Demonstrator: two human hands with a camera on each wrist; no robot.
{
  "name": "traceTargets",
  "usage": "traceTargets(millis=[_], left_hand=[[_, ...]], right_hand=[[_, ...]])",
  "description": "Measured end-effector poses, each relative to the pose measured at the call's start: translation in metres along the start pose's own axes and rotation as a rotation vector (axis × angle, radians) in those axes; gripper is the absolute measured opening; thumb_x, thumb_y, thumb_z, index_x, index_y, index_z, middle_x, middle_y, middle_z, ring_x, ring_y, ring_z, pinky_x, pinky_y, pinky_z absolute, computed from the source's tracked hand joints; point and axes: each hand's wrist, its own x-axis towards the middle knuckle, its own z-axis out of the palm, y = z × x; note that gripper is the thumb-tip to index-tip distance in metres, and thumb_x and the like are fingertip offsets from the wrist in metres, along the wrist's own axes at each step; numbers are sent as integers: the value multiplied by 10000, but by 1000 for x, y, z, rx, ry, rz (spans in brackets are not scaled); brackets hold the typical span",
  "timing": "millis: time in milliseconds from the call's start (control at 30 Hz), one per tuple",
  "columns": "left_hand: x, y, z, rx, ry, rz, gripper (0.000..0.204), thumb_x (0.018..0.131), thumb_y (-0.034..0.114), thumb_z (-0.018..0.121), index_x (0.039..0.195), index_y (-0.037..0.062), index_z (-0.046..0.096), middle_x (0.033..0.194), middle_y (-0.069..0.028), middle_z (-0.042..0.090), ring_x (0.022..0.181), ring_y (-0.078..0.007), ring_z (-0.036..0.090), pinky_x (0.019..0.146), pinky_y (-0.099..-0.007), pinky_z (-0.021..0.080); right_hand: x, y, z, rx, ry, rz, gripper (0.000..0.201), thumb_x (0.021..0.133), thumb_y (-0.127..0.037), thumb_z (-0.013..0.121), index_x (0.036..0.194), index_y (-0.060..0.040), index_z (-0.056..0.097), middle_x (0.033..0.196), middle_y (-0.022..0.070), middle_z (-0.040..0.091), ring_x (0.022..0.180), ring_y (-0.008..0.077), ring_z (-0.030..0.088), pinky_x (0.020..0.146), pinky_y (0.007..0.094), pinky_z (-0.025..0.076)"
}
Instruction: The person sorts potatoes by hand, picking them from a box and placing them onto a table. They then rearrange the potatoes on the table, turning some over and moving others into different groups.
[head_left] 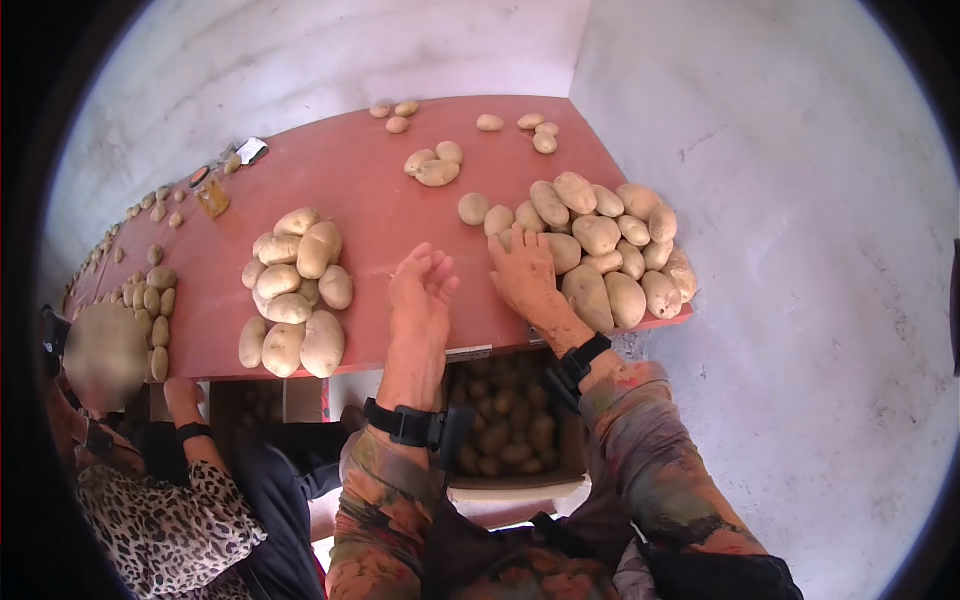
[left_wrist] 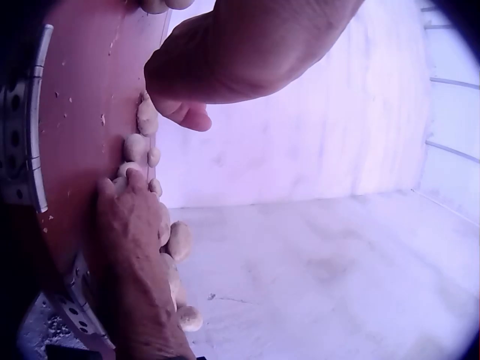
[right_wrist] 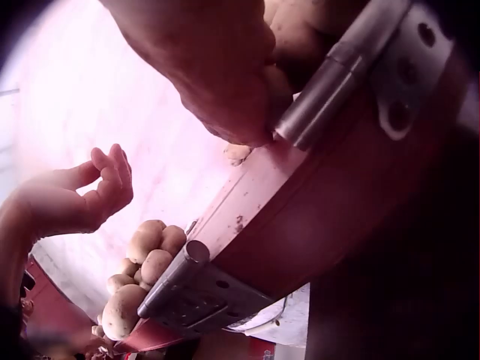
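Note:
The right hand (head_left: pixel 527 277) rests with spread fingers on the left edge of a large potato pile (head_left: pixel 597 236) at the table's right end. In the left wrist view the right hand (left_wrist: pixel 136 247) touches potatoes (left_wrist: pixel 133 147) along the tabletop. The left hand (head_left: pixel 420 292) is raised over the red table (head_left: pixel 400 215), between two piles, its fingers loosely bent and holding nothing. The right wrist view also has the left hand (right_wrist: pixel 82 196) in the air, beyond the nearer right hand (right_wrist: pixel 217 67), whose fingertips are partly hidden. A second potato pile (head_left: pixel 283 280) lies left of the left hand.
Small potato groups (head_left: pixel 437 173) lie toward the table's back. A jar (head_left: pixel 211 193) stands at the back left. Below the table edge is a box of potatoes (head_left: pixel 505 430). Another person in a leopard-print top (head_left: pixel 170 520) sits at the left, near more potatoes (head_left: pixel 150 300).

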Motion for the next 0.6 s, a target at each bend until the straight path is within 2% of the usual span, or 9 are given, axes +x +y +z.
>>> traceTargets(millis=[100,167,200,267,300,367,500,567,600], left_hand=[[-2,6,-1,-14,15,17,322,850,108,485,1166,50,504,1028,-80,566,938,-189,561,762,-326,465],[-2,9,1,-23,19,36,313,850,104,485,1158,50,508,1022,-80,569,940,-188,561,762,-324,466],[0,11,-1,-40,30,53,311,849,100,486,1154,48,508,1013,-78,571,937,-187,562,760,-321,468],[0,15,-4,-50,43,67,308,847,96,487,1151,46,508,1004,-76,573,934,-187,564,758,-318,470],[1,17,-4,-58,53,79,312,844,94,493,1152,47,508,1004,-73,573,928,-185,565,759,-317,470],[0,18,-2,-67,65,93,315,841,92,498,1154,48,508,1003,-70,573,922,-184,566,760,-315,471],[-3,17,-2,-69,33,95,323,832,82,508,1153,52,508,990,-63,580,911,-180,568,760,-317,470],[-3,16,-2,-60,25,93,325,829,79,510,1153,53,509,985,-62,582,909,-179,569,759,-319,470],[-4,15,-1,-61,33,84,323,829,79,509,1150,51,509,983,-63,584,906,-180,570,756,-319,470]], right_hand=[[-1,5,12,-71,70,-29,463,629,-180,705,1063,-83,574,1000,170,496,941,310,479,831,407,374],[1,12,3,72,-160,-7,466,637,-181,688,1082,-93,582,1039,181,508,952,322,477,849,410,387],[2,11,-5,76,-159,-7,466,637,-181,688,1082,-93,582,1039,181,508,952,322,477,849,410,387],[-1,3,-26,322,-182,74,459,638,-176,664,1081,-84,585,1040,179,522,985,341,475,869,418,402],[-3,-1,-35,324,-184,75,459,638,-176,664,1081,-84,585,1040,179,522,985,341,475,869,418,402],[-7,-8,-53,693,-298,138,472,630,-178,648,1087,-85,580,1006,174,526,1007,354,480,882,418,411],[-23,-20,-77,831,-441,26,478,622,-182,641,1086,-86,580,979,184,522,1006,364,492,880,416,414],[-28,-25,-94,791,-702,-55,515,620,-198,651,1103,-43,563,1017,174,535,997,346,516,869,401,431],[-32,-25,-99,795,-701,-56,515,620,-198,651,1103,-43,563,1017,174,535,997,346,516,869,401,431]])
